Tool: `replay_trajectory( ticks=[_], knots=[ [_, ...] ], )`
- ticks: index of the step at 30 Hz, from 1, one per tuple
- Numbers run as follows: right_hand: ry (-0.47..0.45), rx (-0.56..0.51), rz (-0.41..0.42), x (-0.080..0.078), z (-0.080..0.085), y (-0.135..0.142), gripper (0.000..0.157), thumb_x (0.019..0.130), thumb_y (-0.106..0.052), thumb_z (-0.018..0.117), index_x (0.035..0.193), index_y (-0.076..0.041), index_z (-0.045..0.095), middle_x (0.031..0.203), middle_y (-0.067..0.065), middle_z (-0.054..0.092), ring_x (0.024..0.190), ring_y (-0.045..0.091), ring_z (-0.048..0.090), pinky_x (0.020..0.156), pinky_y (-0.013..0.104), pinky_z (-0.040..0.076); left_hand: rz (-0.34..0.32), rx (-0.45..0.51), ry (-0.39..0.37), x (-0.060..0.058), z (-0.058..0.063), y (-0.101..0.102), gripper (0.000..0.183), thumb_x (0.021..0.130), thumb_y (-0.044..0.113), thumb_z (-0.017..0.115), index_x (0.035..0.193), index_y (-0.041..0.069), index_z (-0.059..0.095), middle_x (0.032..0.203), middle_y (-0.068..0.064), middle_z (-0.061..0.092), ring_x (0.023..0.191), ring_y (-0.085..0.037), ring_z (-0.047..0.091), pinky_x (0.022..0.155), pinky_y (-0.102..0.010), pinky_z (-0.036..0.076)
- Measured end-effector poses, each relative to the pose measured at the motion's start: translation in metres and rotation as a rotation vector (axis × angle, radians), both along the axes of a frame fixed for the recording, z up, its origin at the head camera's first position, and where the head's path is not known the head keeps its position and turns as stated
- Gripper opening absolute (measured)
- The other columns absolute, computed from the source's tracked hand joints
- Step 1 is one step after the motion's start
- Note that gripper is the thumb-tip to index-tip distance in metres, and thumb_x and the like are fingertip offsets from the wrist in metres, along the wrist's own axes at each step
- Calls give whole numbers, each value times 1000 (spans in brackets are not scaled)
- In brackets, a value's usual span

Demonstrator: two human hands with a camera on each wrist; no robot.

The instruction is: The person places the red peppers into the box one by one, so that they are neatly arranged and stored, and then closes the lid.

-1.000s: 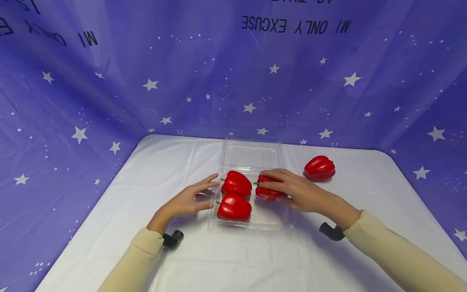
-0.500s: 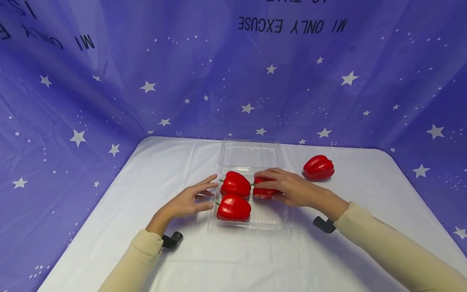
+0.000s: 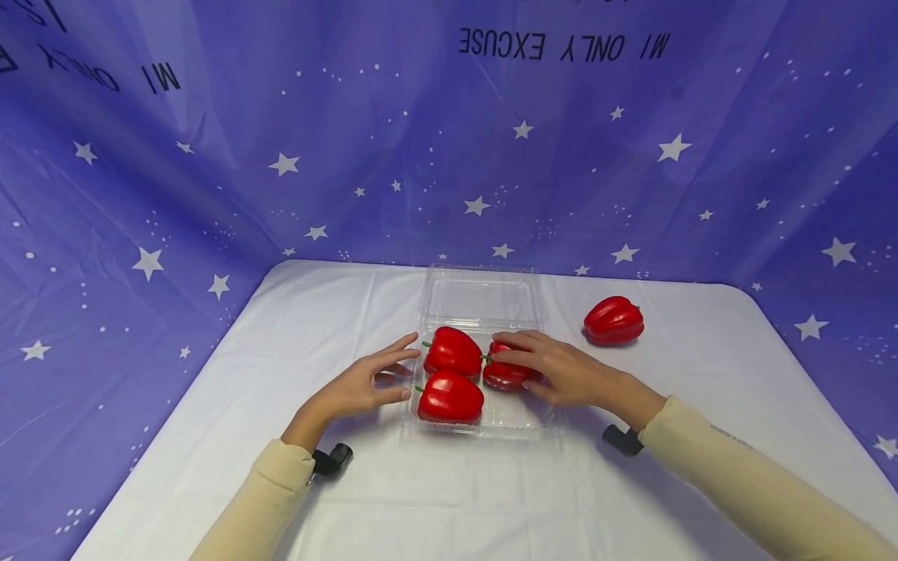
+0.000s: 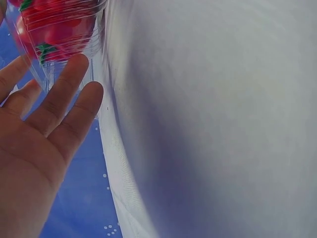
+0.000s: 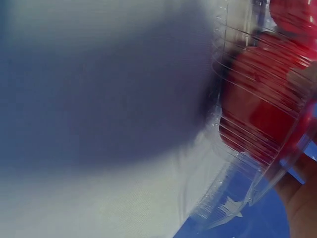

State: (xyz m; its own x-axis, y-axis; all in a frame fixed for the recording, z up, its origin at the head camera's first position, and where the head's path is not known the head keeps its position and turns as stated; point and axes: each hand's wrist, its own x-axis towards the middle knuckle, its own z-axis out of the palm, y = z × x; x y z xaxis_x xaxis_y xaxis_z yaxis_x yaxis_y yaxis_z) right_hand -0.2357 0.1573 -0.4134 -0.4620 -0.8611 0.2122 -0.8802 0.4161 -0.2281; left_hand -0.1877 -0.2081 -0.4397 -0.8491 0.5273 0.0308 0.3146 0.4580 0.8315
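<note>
A clear plastic clamshell box (image 3: pixel 515 419) lies on the table with its lid (image 3: pixel 480 300) folded back. In its left half are two red bell peppers, a rear one (image 3: pixel 453 351) and a front one (image 3: pixel 450 399), stems to the left. My right hand (image 3: pixel 571 374) grips a third red bell pepper (image 3: pixel 503 379) in the right half, fingers over its top and thumb at the near side; the right wrist view shows this pepper (image 5: pixel 257 106) through the ribbed wall. My left hand (image 3: pixel 358 383) holds nothing, its fingers spread beside the box's left wall; the left wrist view shows its palm (image 4: pixel 29 153).
Another red bell pepper (image 3: pixel 613 321) lies on the table to the right of the box, behind my right hand. White cloth (image 3: pixel 435 499) covers the table. A purple star-patterned curtain (image 3: pixel 393 140) hangs behind and at both sides.
My right hand has shifted slightly left with its pepper, bringing it closer to the rear left pepper. The left hand stays in place.
</note>
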Motion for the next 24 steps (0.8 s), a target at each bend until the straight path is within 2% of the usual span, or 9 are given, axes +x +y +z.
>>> replay_trajectory(
  ticks=[6, 13, 24],
  knots=[
    [-21, -20, 2, 0, -4, 3, 68, 80, -8, 78, 143, -18, 54, 153, 9, 46, 139, 30, 46, 108, 49, 51, -6, 10, -10, 0, 1, 1, 78, 92, 21, 71, 157, 11, 29, 160, -13, 37, 126, -36, 59, 108, -55, 48],
    [-11, -30, 4, 0, -3, 4, 70, 79, -6, 78, 143, -16, 53, 154, 10, 45, 140, 30, 45, 110, 50, 48, 3, -1, -3, 0, 3, 0, 69, 91, 21, 71, 152, 9, 41, 166, -4, 27, 127, -32, 59, 108, -51, 49],
    [18, -5, -7, -1, -4, 2, 70, 78, -10, 79, 142, -18, 54, 153, 10, 46, 142, 30, 44, 113, 53, 44, -1, 7, -9, 1, 1, 0, 68, 92, 21, 70, 151, 5, 41, 166, -7, 24, 127, -36, 58, 108, -54, 48]
  ],
)
